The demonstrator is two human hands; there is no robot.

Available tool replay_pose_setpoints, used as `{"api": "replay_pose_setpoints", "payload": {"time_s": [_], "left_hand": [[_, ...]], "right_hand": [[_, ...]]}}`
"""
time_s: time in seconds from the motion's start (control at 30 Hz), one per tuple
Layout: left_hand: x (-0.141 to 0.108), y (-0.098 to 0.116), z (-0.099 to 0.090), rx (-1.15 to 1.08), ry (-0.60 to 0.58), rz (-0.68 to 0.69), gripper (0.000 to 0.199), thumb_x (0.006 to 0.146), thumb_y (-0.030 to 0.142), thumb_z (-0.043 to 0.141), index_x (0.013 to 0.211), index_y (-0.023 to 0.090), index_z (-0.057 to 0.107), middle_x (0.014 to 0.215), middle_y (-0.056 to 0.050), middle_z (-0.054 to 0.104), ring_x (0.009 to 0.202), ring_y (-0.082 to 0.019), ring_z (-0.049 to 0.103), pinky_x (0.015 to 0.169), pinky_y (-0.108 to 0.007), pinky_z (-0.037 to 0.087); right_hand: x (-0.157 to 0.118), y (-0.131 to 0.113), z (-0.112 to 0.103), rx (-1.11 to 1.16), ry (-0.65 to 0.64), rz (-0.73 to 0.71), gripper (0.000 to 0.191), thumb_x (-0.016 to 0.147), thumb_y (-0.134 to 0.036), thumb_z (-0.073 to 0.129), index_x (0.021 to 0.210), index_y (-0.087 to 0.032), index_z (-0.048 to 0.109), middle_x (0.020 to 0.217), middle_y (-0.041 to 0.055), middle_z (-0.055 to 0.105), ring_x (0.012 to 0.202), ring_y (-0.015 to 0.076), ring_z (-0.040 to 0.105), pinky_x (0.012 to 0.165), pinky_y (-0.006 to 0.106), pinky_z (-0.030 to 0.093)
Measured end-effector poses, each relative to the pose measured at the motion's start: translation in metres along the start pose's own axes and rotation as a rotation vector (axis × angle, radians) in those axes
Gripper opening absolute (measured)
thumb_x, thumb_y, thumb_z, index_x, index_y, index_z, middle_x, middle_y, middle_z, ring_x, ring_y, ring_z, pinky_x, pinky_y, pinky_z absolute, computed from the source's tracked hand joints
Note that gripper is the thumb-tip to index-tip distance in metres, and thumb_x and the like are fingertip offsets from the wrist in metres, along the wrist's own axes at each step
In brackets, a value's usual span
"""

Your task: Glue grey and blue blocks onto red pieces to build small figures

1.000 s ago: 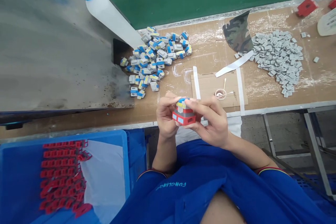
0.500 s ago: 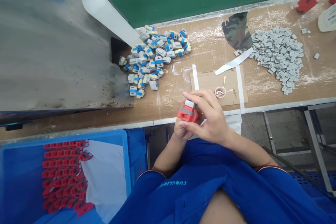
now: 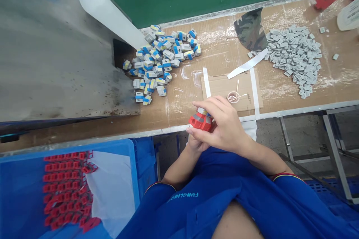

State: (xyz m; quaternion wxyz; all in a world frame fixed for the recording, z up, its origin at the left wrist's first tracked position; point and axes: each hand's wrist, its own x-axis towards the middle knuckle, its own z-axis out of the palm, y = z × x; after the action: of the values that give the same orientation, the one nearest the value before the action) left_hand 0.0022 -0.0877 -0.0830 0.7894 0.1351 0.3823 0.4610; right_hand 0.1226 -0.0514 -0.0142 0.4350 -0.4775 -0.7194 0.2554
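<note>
Head cam: my R grip (image 3: pixel 223 127) is clamped on a small red-and-grey plastic block (image 3: pixel 196 122), fingers (image 3: pixel 209 104) laid across its far side, w/ a white, blue & yellow piece (image 3: pixel 203 111) on top. My L grip (image 3: pixel 195 142) is tucked under the block, mostly hidden, so can't tell if it's clamped or only cupping. Block's held up off the counter (image 3: pixel 215 44), over its near edge. Both forearms rise from my blue shirt (image 3: pixel 224 194), R elbow out to the right, R wrist bent in.

Block looks light & stiff, prob. molded plastic w/ little flex. Smooth faces could be a bit slippery, & it's small, so fingertip work. Best hold = side walls of the red part, not the top piece, which might shift if not fully seated.

Nearby: white-and-blue parts (image 3: pixel 159 61) piled far left by a white squeeze bottle (image 3: pixel 106 11), grey pieces (image 3: pixel 294 59) far right, cardboard sheet (image 3: pixel 221 87) just past my hands, red parts (image 3: pixel 64 190) in a blue crate (image 3: pixel 134 179) near left.
</note>
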Motion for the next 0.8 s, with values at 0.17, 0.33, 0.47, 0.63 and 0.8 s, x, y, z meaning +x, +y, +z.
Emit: {"api": "replay_pose_setpoints", "payload": {"time_s": [0.17, 0.33, 0.47, 0.63, 0.8], "left_hand": [[0.006, 0.013, -0.004, 0.077, -0.141, 0.090, 0.072, 0.074, 0.077, 0.088, 0.119, 0.022, 0.073, 0.122, -0.011, 0.076, 0.127, -0.030, 0.071, 0.113, -0.042, 0.060], [0.026, 0.051, -0.023, 0.482, -0.240, 0.539, 0.057, 0.073, 0.055, 0.099, 0.114, 0.024, 0.074, 0.103, -0.004, 0.074, 0.089, -0.017, 0.073, 0.078, -0.027, 0.063], [0.022, 0.084, -0.021, 0.897, -0.280, 0.905, 0.048, 0.084, 0.038, 0.094, 0.127, 0.026, 0.075, 0.113, -0.007, 0.072, 0.100, -0.018, 0.072, 0.081, -0.026, 0.061], [0.009, 0.097, -0.008, 1.206, -0.292, 1.062, 0.043, 0.095, 0.033, 0.084, 0.135, 0.026, 0.071, 0.114, -0.007, 0.072, 0.093, -0.017, 0.069, 0.078, -0.028, 0.061], [0.007, 0.106, 0.002, 1.325, -0.333, 1.109, 0.043, 0.099, 0.031, 0.079, 0.140, 0.024, 0.066, 0.123, -0.010, 0.073, 0.101, -0.019, 0.072, 0.079, -0.028, 0.063]], "right_hand": [[-0.001, 0.003, -0.008, -0.008, -0.088, 0.027, 0.044, 0.103, -0.050, 0.069, 0.132, -0.016, 0.071, 0.117, 0.0130, 0.078, 0.111, 0.0295, 0.070, 0.100, 0.049, 0.060], [-0.006, 0.017, -0.018, 0.111, -0.166, -0.023, 0.050, 0.106, -0.046, 0.068, 0.149, -0.020, 0.062, 0.135, 0.0147, 0.074, 0.125, 0.0286, 0.071, 0.107, 0.048, 0.062], [-0.013, 0.034, -0.015, 0.294, -0.179, -0.057, 0.062, 0.105, -0.046, 0.071, 0.161, -0.026, 0.053, 0.151, 0.0135, 0.070, 0.138, 0.0263, 0.068, 0.107, 0.042, 0.065], [-0.015, 0.045, -0.012, 0.389, -0.148, -0.080, 0.068, 0.101, -0.039, 0.079, 0.163, -0.030, 0.052, 0.155, 0.0105, 0.069, 0.145, 0.0242, 0.065, 0.116, 0.042, 0.061], [-0.012, 0.037, -0.020, 0.340, -0.104, -0.077, 0.068, 0.100, -0.042, 0.080, 0.162, -0.031, 0.055, 0.153, 0.0105, 0.071, 0.143, 0.0266, 0.067, 0.116, 0.045, 0.062]]}}
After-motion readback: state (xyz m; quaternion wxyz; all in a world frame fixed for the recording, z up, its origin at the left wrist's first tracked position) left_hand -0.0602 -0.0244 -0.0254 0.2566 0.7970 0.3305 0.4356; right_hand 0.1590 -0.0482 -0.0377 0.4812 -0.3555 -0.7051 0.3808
